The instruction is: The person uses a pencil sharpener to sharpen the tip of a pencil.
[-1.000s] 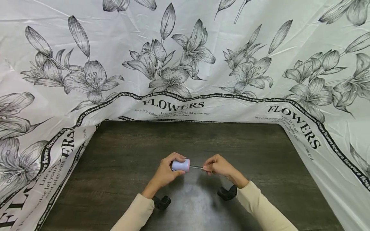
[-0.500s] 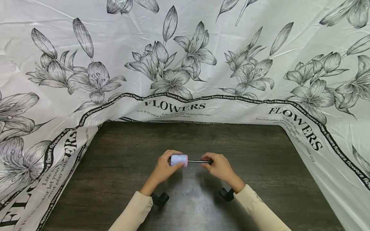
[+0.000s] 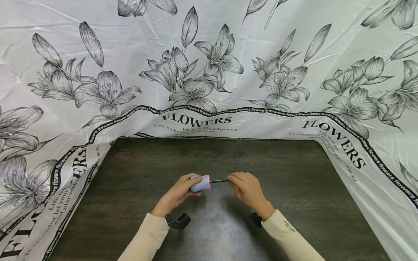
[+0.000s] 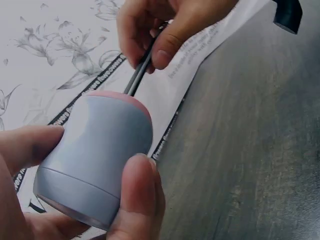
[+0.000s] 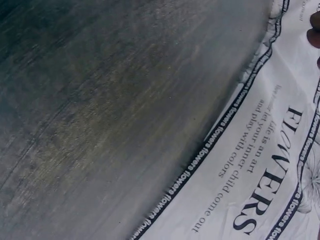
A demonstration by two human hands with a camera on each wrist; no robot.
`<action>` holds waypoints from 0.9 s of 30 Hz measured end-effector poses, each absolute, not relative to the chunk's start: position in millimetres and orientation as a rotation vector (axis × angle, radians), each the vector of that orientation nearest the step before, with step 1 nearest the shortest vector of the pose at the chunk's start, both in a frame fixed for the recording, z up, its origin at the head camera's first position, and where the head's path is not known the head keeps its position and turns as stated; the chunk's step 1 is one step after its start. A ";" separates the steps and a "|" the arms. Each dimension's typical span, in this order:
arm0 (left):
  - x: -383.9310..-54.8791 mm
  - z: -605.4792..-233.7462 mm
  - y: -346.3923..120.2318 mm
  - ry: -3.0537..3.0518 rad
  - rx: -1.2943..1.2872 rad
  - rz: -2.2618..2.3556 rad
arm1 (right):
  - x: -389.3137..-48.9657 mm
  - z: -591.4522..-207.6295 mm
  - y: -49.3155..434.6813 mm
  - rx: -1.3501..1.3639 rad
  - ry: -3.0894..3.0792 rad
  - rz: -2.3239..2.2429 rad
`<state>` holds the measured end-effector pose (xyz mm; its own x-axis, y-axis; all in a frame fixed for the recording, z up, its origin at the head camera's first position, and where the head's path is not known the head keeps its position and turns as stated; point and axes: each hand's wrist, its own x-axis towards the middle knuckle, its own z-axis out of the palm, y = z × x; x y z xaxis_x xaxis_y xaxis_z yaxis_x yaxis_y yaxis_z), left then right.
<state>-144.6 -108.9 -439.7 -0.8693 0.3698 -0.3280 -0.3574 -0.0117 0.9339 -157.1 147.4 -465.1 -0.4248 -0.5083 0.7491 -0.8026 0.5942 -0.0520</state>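
Note:
My left hand (image 3: 177, 192) grips a lavender cylinder (image 3: 201, 184) with a pink rim, thumb and fingers round its sides. In the left wrist view the cylinder (image 4: 97, 150) is tilted, and a seam line runs round its lower part. A slim metal rod (image 3: 218, 181), dark along one side, sticks out of the pink end. My right hand (image 3: 246, 186) pinches the rod's far part between thumb and fingers, hiding its tip. The left wrist view shows the same right hand (image 4: 180, 30) above the rim. Only a few fingertips (image 5: 314, 37) show at the right wrist view's edge.
Both hands are over a dark wood-grain table (image 3: 156, 156). A white cloth (image 3: 267, 125) printed with flowers and lettering hangs behind it and along its sides. A black wrist mount (image 3: 179, 221) is on the left wrist, another (image 3: 255, 219) on the right.
The visible rod lengthened, then became shorter again. The left hand turned, bringing its thumb over the top of the cylinder. The right hand moved slightly up, with its fingers now covering the rod's end.

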 end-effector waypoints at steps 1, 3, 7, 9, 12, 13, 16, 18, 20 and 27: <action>-145.0 -438.6 -109.7 1.770 0.015 1.915 | -157.4 -465.1 147.3 1.042 -2.098 0.525; -146.2 -436.9 -111.0 1.768 0.025 1.877 | -157.6 -466.3 147.0 1.055 -2.071 0.517; -148.1 -433.9 -110.1 1.781 0.033 1.841 | -158.2 -468.9 146.4 1.066 -2.024 0.528; -148.9 -432.9 -109.1 1.783 0.030 1.854 | -158.9 -470.2 146.1 1.062 -2.006 0.542; -150.2 -432.1 -107.4 1.796 0.022 1.892 | -160.0 -470.9 145.6 1.052 -1.997 0.575; -150.5 -431.9 -106.9 1.802 0.019 1.906 | -160.3 -471.2 145.2 1.047 -2.000 0.589; -151.0 -433.5 -104.8 1.841 0.008 1.937 | -160.7 -472.6 143.6 1.026 -2.027 0.647; -151.0 -435.3 -103.3 1.896 0.019 1.940 | -159.9 -472.7 142.4 1.015 -2.057 0.690; -150.9 -436.9 -101.7 1.977 0.057 1.940 | -158.3 -471.5 141.9 0.997 -2.113 0.727; -149.7 -439.8 -97.1 2.196 0.250 1.936 | -157.3 -453.6 146.4 0.920 -2.648 1.260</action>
